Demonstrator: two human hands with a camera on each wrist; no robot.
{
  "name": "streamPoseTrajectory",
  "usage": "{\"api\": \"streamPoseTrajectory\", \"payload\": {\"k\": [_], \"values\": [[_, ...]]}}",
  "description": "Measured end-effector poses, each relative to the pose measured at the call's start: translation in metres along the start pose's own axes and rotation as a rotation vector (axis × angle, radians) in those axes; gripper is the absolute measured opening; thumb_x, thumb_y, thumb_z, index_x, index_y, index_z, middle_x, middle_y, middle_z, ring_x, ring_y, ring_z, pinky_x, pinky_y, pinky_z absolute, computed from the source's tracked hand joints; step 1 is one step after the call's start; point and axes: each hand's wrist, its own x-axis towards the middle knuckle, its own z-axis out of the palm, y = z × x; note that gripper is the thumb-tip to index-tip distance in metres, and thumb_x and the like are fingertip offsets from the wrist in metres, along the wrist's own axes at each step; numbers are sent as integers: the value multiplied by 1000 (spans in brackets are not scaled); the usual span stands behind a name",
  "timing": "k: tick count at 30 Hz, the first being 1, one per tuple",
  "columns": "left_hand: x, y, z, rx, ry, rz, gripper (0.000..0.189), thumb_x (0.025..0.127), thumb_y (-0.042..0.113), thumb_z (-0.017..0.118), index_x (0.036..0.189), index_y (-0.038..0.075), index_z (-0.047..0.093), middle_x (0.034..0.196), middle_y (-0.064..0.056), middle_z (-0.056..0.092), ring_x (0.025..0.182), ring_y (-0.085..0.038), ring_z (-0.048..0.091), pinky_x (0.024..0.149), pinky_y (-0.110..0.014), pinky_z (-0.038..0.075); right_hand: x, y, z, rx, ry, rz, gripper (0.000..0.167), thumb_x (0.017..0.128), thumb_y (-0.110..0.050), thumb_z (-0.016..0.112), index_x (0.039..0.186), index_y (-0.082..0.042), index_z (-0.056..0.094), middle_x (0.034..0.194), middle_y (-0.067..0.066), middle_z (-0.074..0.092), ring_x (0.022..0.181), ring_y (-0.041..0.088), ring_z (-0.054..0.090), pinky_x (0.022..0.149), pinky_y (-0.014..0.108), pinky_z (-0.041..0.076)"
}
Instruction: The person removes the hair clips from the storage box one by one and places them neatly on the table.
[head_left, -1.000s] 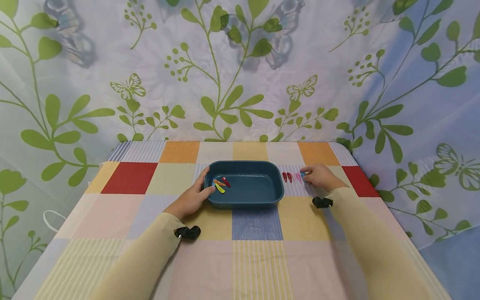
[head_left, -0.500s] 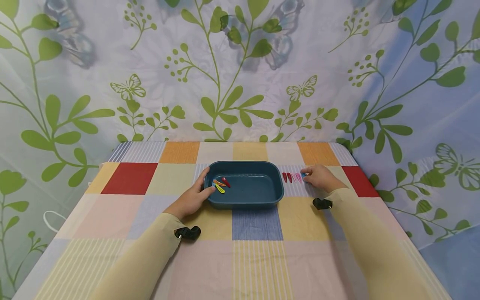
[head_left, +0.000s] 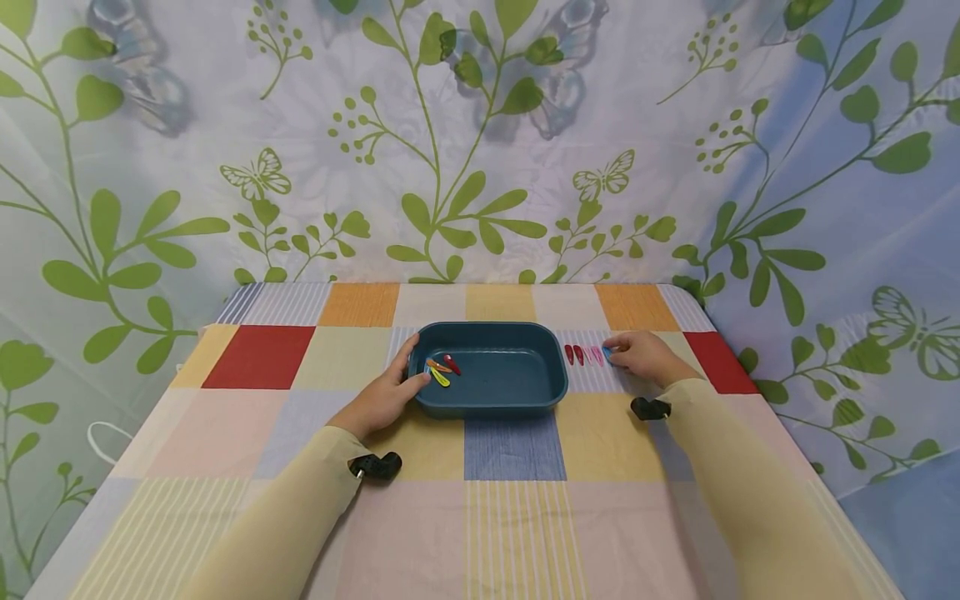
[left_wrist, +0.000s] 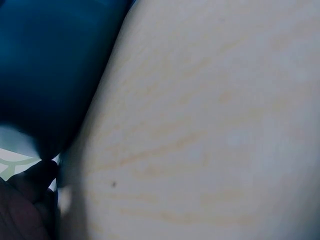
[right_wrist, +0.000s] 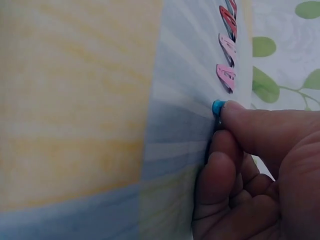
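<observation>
A dark blue rectangular tub [head_left: 517, 408] stands mid-table. My left hand [head_left: 384, 398] grips its left end, with the thumb at the rim and the fingers along the outside. Near that thumb, a red hair clip [head_left: 452, 364], an orange hair clip [head_left: 438, 366] and a yellow hair clip [head_left: 439, 377] lie inside the tub. To the right of the tub, my right hand [head_left: 643, 357] pinches a blue hair clip [right_wrist: 217, 107] between thumb and forefinger, close to the tablecloth. Most of this clip is hidden by the fingers. Beside it is a row with pink hair clips [right_wrist: 226, 76] and red hair clips [right_wrist: 228, 21].
A patchwork tablecloth [head_left: 517, 533] covers the table. Behind it hangs a leaf-printed curtain [head_left: 480, 167]. A white cord [head_left: 97, 433] loops at the table's left edge. Black wrist mounts [head_left: 377, 467] protrude from both sleeves.
My right hand has shifted slightly to the right, and the blue hair clip in its fingers has turned a little. The left hand and the tub stay put.
</observation>
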Motion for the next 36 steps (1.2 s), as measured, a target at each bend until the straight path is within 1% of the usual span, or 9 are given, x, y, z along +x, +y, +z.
{"api": "streamPoseTrajectory", "payload": {"k": [7,18,22,27,29,31,33,35,36], "values": [[-1,2,-1,4,1,6,78,109,42,50,169,43,0,175,-18,19,162,-41,18,128,-64,17,2,1,3,-4,21,13,43,101,-18,66,141,-2,65,121,21,69,93,25,59,77,27,48],[0,-1,0,-21,-6,10,77,109,42,51,168,44,1,175,-16,21,162,-39,20,129,-64,16,2,3,8,-6,35,27,44,102,-18,66,143,-2,64,126,23,68,101,30,58,82,31,47],[0,-2,-1,-18,-5,14,77,109,43,51,168,44,1,176,-15,17,162,-39,17,129,-64,15,3,3,9,8,36,33,44,102,-18,66,144,-3,64,126,23,66,102,30,57,81,31,46],[0,-2,-1,-16,-5,13,77,109,43,51,168,45,1,176,-15,17,162,-38,18,129,-63,16,2,5,9,27,40,31,46,103,-19,65,146,-4,62,127,24,65,103,30,56,80,31,46],[0,-2,-1,-14,-7,12,77,109,43,51,168,46,1,176,-15,18,162,-38,18,129,-64,16,1,5,9,33,40,32,47,103,-19,64,147,-4,60,129,24,64,105,31,56,84,34,48],[1,-2,-1,-12,-8,11,77,109,43,50,168,45,0,176,-15,17,163,-38,18,129,-64,15,1,5,8,38,40,37,47,104,-20,63,148,-4,59,132,24,63,109,33,56,93,41,51],[0,-1,-1,-13,-10,11,77,110,43,50,168,45,0,176,-15,17,163,-38,17,129,-64,15,0,5,8,37,42,37,47,105,-20,62,148,-3,58,136,25,62,113,34,55,103,49,50],[0,0,-1,-17,-11,12,77,110,43,50,168,45,0,176,-15,17,163,-38,17,129,-64,15,0,6,9,33,48,35,45,105,-20,61,147,-3,59,136,25,62,114,34,55,108,52,47],[0,-1,-1,-17,-11,12,77,110,43,50,168,45,0,176,-15,17,163,-38,17,129,-64,15,1,6,9,33,49,34,45,105,-19,61,146,-2,60,134,24,63,113,34,55,106,50,49]]}}
